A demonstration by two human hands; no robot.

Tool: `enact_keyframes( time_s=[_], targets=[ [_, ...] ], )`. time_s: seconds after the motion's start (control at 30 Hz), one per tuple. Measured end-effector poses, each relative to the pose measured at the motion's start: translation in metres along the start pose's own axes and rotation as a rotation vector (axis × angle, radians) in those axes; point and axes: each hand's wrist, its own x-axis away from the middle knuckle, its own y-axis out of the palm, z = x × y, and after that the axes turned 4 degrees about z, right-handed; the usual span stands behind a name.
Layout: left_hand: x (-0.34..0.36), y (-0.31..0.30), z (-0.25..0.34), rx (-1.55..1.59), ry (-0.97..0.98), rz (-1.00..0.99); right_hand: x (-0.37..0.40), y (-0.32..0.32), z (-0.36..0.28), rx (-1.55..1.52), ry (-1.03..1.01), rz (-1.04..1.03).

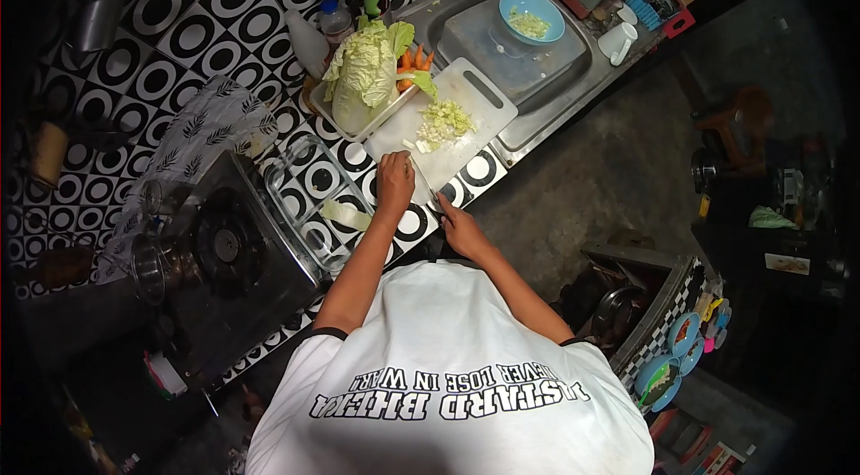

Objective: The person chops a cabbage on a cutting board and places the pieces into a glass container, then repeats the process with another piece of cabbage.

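A white cutting board lies on the counter, partly over the sink's edge, with a pile of chopped cabbage on it. My left hand is closed at the board's near left edge, over a small pale piece. In my right hand is a knife, its blade reaching up onto the board between my hands. Behind the board, a white tray holds a head of napa cabbage and carrots.
A blue bowl with chopped pieces stands on a lid at the sink. Left are a glass dish, a cabbage leaf and a gas stove. Bottles stand behind the tray. A white mug is right of the sink.
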Motion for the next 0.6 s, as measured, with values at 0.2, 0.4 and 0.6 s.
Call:
enact_keyframes(
  time_s=[0.2, 0.4, 0.6],
  targets=[
    [0.002, -0.002, 0.005, -0.041, 0.019, -0.001, -0.001, -0.001, 0.000, 0.014, 0.014, -0.024],
    [0.004, 0.000, 0.003, -0.029, 0.018, 0.010, 0.001, -0.006, -0.007, -0.012, 0.005, -0.035],
    [0.009, 0.005, 0.005, 0.071, -0.126, 0.051, 0.000, -0.006, -0.004, -0.008, 0.010, -0.040]
  ],
)
